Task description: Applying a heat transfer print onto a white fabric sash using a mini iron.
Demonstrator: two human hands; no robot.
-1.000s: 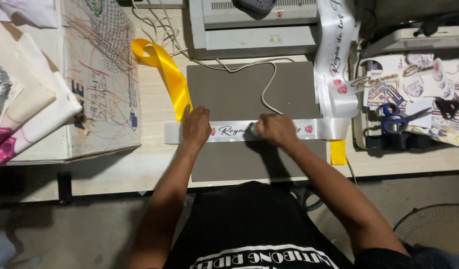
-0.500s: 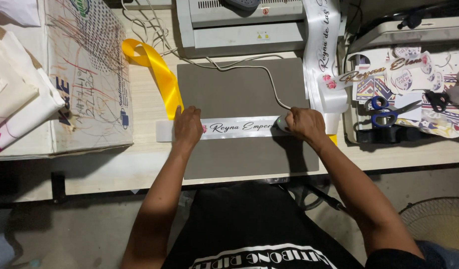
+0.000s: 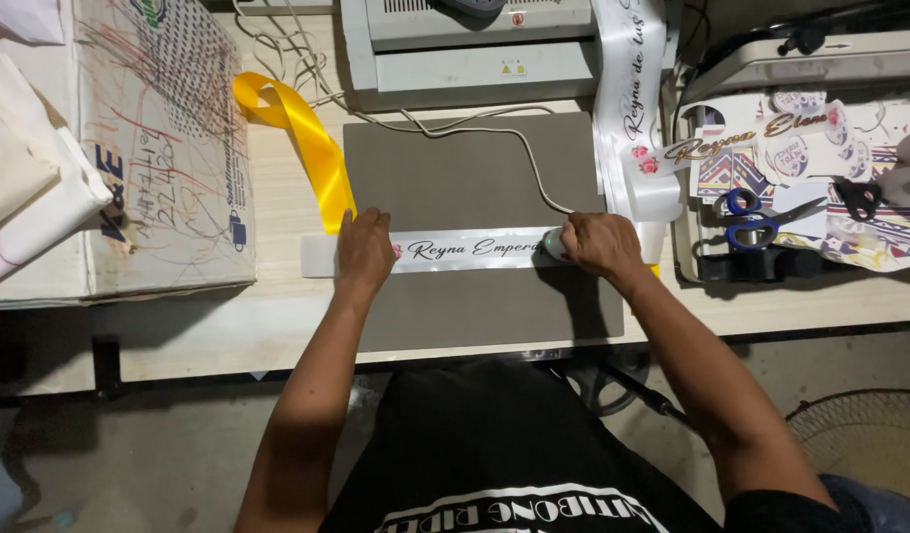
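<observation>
Left hand: the left hand [image 3: 364,249] lay flat, palm down and fingers released, pressing the near-left part of the white printed ribbon [image 3: 465,249] onto the grey mat [image 3: 475,178].
Right hand: the right hand [image 3: 595,244] was clenched around a small pale, rounded tool [image 3: 554,244], grasping it against the ribbon's right portion; a thin white cord [image 3: 519,158] ran from the tool toward 12 o'clock.
Ribbon: it lay straight across the mat from 9 to 3 o'clock, its dark script lettering showing between the two hands, its bare left end jutting past the mat onto the bench [image 3: 277,316].
Change: a second earlier the right hand sat near the ribbon's middle, close to the left hand; half a second earlier it was farther toward 3 o'clock, and here farther still, while the left hand kept its place. More lettering showed uncovered. Judged from this, the tool was being drawn along the ribbon, left to right, and had covered most of the printed stretch.
Around: a yellow ribbon [image 3: 302,138] curled at 10 o'clock of the left hand; a long white sash [image 3: 628,89] hung at 1 o'clock; blue-handled scissors [image 3: 761,217] lay at 3 o'clock; a grey machine [image 3: 475,49] stood at 12 o'clock.
</observation>
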